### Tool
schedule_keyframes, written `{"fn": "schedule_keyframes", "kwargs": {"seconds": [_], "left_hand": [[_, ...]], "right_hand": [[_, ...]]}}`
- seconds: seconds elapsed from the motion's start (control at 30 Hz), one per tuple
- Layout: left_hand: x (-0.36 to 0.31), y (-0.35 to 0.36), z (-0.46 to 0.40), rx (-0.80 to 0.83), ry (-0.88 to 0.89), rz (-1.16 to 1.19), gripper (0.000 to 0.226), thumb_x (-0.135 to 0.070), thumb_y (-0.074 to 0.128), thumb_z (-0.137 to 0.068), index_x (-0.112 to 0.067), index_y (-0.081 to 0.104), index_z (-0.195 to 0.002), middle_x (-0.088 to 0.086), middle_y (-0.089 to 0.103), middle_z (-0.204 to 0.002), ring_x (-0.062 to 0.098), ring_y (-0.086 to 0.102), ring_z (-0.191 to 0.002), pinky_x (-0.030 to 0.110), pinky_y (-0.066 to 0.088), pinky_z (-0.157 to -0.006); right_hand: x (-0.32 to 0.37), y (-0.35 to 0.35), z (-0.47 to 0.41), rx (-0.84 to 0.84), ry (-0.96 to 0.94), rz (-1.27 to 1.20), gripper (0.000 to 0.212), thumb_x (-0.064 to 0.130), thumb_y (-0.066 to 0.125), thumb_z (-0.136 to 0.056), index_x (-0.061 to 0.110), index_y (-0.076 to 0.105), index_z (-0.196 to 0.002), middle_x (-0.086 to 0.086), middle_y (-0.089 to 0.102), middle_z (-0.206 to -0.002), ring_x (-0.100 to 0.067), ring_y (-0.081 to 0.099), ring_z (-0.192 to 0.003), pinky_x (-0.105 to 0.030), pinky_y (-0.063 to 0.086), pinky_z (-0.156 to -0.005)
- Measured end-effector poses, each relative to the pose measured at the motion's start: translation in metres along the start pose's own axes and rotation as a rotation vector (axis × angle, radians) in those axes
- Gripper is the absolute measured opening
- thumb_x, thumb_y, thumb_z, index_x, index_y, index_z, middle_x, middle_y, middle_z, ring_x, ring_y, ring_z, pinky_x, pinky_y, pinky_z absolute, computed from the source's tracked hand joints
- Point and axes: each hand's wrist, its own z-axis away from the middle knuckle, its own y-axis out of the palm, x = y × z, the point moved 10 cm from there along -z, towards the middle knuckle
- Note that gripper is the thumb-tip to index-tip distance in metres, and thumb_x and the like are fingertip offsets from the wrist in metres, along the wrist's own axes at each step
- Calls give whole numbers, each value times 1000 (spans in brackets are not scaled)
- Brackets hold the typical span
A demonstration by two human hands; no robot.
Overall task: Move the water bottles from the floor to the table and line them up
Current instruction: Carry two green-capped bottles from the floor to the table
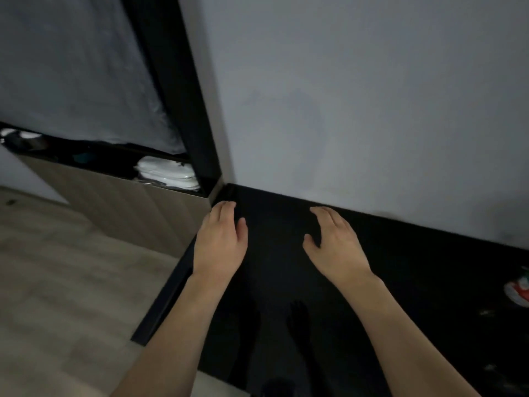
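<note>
Water bottles do not show anywhere in the head view, so where they lie relative to either hand cannot be told. The left hand (220,239) hangs palm down over the near left corner of the black counter (400,267), its fingers (226,209) straight and close together, holding nothing. The right hand (335,242) is spread beside it over the same dark top, fingers (323,213) loosely apart, thumb out to the side, also holding nothing. Whether either palm touches the surface is not clear. The counter runs along a pale wall (357,96). At its far right edge lies a small red, green and white object (519,287), blurred. To the left stands a wooden cabinet (128,207) with white folded items (166,174) on it, and a wood-look floor (57,282).
</note>
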Motion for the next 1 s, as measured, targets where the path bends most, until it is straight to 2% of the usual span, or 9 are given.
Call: {"fn": "schedule_keyframes", "kwargs": {"seconds": [0.17,0.33,0.53,0.67,1.0], "left_hand": [[67,-42,3,-66,-136,-37,38,-19,57,-95,-1,56,-128,19,59,-124,38,58,-110,47,48,-94],[142,-93,20,-135,-253,-39,38,-17,57,-96,3,55,-129,23,56,-129,40,54,-118,49,45,-100],[268,-158,54,-157,-417,-88,42,-22,48,-100,-2,49,-137,16,50,-140,37,50,-124,46,42,-103],[332,-203,70,-193,-453,-132,41,-24,48,-100,-3,50,-135,15,54,-136,34,52,-121,45,44,-100],[453,-252,81,-231,-562,-125,41,-24,50,-100,-4,51,-136,14,54,-138,34,53,-122,43,43,-102]], "right_hand": [[76,31,-20,65,-140,-74,64,33,59,-89,21,32,-146,-4,45,-145,-19,42,-133,-36,35,-112],[172,68,-28,158,-282,-105,60,30,57,-91,20,35,-145,-3,42,-146,-21,40,-134,-36,33,-113],[310,130,-16,264,-422,-137,58,29,56,-92,19,36,-145,-1,41,-147,-23,43,-130,-39,38,-109],[392,168,-3,311,-486,-153,58,30,55,-92,21,36,-145,0,41,-147,-23,45,-127,-40,39,-106],[498,239,-7,381,-553,-117,56,28,55,-91,19,38,-144,0,42,-147,-23,43,-129,-38,38,-104]]}}
